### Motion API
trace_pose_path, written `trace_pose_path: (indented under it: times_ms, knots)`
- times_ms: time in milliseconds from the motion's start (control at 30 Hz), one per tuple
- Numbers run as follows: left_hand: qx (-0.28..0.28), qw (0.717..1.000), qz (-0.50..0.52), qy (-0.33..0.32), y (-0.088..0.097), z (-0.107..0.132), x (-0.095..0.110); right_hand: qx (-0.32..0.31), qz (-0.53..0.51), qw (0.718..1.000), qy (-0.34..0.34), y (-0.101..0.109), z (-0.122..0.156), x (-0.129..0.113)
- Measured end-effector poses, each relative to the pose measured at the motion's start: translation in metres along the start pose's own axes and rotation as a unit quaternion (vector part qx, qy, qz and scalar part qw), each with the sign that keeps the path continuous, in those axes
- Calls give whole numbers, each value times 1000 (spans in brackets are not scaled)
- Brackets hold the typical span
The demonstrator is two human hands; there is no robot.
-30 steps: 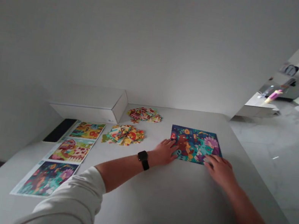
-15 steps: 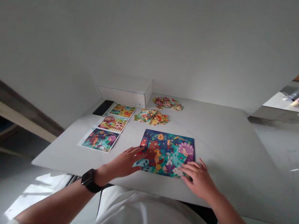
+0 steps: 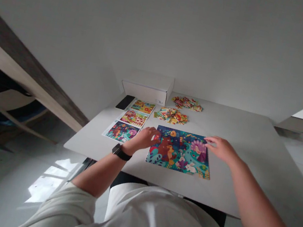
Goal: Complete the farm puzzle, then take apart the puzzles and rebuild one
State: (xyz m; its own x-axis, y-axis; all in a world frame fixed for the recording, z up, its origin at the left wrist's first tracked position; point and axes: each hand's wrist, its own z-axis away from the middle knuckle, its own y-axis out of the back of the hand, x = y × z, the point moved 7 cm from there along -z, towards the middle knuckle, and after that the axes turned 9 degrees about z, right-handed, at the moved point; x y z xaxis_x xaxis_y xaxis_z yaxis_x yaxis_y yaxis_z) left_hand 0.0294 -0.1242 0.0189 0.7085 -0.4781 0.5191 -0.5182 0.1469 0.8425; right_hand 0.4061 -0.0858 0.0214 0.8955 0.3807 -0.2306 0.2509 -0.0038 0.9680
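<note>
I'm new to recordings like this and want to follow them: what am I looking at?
No machine here: these are a person's bare hands, seen from one camera worn on the head, looking forward and down. On the white table lies a flat, rectangular, multicoloured animal puzzle. The left hand, with a black wristwatch on its wrist, is at the left edge; the right hand is at the far right corner. Whether either grips it is unclear. Beyond lie two heaps of loose, multicoloured jigsaw pieces; to the left are three colourful pictures printed on white paper, a black, flat, rectangular device and a white box.
</note>
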Motion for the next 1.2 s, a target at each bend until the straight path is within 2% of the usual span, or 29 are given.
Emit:
trace_pose_path:
  times_ms: [133, 200, 267, 400, 533, 733, 900, 1033, 1200]
  knots:
    - [7, 997, -38, 62, 11, -64, -12, -21, 4, 998, -61, -16, -55, 15]
    - [24, 994, -50, 94, 8, -84, -15, -19, 18, 996, -81, -30, -66, 12]
    - [41, 989, -57, 127, 1, -92, -19, 19, 53, 994, -94, -37, -66, 6]
    - [52, 983, -72, 164, -17, -93, -27, 53, 83, 991, -92, -47, -55, -4]
    - [59, 987, -80, 129, -24, -93, -32, 65, 67, 992, -90, -48, -53, -3]
    - [91, 991, -31, 96, -19, -91, -30, 95, 15, 992, -80, -52, -53, 4]
    - [74, 990, 54, 112, -18, -88, -32, 87, -42, 993, -66, -51, -52, 2]
    - [56, 985, 133, 91, -12, -86, -34, 59, -82, 993, -66, -49, -53, -1]
    - [59, 979, 177, 81, -4, -87, -38, 76, -79, 993, -50, -36, -52, -4]
